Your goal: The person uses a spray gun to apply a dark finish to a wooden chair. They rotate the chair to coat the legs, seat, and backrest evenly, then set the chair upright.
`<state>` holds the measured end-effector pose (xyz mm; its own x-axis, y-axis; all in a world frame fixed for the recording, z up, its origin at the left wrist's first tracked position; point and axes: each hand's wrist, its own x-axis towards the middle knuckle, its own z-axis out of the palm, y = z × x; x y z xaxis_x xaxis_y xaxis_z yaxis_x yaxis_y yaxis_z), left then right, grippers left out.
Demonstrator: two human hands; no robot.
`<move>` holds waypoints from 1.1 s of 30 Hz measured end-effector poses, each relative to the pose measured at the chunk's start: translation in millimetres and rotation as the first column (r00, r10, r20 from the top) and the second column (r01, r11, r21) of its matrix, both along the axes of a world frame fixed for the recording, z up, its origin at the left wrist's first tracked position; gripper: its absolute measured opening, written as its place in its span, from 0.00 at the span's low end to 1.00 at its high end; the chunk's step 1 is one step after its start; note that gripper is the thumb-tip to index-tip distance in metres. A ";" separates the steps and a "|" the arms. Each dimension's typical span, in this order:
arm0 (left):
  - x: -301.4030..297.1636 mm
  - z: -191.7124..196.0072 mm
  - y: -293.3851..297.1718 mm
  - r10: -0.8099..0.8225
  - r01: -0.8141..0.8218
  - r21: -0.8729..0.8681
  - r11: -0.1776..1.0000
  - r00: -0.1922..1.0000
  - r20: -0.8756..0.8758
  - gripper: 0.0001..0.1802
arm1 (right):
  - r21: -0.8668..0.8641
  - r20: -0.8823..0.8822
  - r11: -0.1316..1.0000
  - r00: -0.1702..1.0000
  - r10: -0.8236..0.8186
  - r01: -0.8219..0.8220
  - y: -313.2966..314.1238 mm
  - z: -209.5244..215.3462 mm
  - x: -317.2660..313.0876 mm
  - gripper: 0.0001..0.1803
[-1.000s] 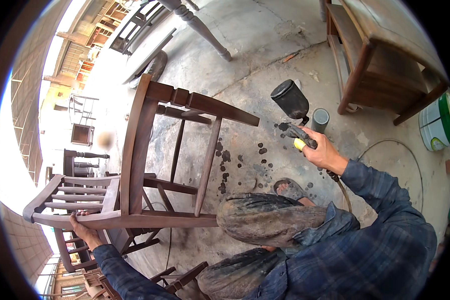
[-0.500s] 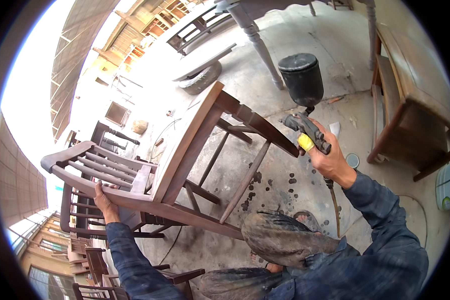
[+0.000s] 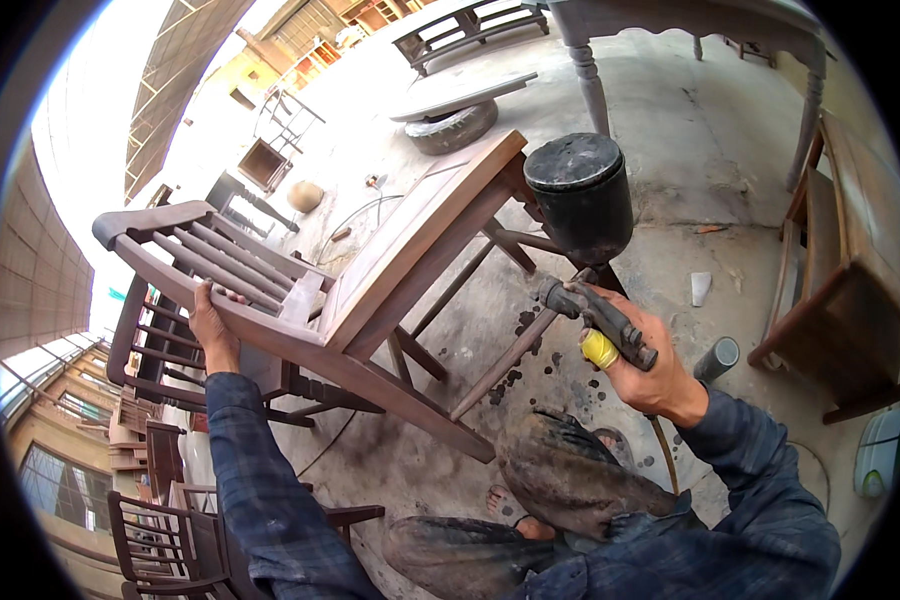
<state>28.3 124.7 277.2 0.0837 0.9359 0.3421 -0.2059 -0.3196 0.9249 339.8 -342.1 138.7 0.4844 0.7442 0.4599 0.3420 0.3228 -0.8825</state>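
A brown wooden chair [image 3: 410, 265] leans back, tilted toward my left, its slatted back low at the left. My left hand [image 3: 216, 326] is wrapped round the side post of that back. In my right hand [image 3: 650, 362] is a spray gun [image 3: 602, 318] with a black paint cup [image 3: 580, 195] on top and a hose [image 3: 662, 452] below. Yellow tape [image 3: 598, 349] wraps a finger of this hand. The gun points left toward the chair's legs, and its cup hides part of the chair's far end.
Dark spots mark the concrete floor below the chair. Behind it, a board rests on a tire [image 3: 452, 128]. A grey table [image 3: 690, 22] stands at the far right, near a wooden cabinet [image 3: 820, 270]. A grey can [image 3: 717, 358] stands beside my right wrist. More dark chairs [image 3: 160, 545] are at the left.
The spray gun has moved left and nearer to the chair. My view has shifted, and the left hand keeps its hold on the chair back.
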 end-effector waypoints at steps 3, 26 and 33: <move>4.3 1.9 -8.9 0.028 -0.028 0.008 1.000 1.000 0.000 0.12 | -0.001 -0.010 0.999 0.999 0.039 -0.039 -1.0 -0.3 0.7 0.25; 5.1 4.4 -22.3 -0.007 0.004 0.038 0.999 0.997 0.072 0.10 | -0.136 0.037 0.987 0.996 0.086 -0.080 -0.8 15.0 -44.2 0.22; 7.3 4.2 -30.4 -0.005 -0.001 0.062 0.998 0.996 0.087 0.09 | -0.093 0.187 0.956 0.938 0.291 -0.278 14.4 17.7 -77.3 0.22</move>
<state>35.6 94.3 281.4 0.0528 0.9127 0.4053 -0.2857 -0.3751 0.8819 262.4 -327.7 156.4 0.1532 0.8688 0.4709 0.4132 0.3766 -0.8291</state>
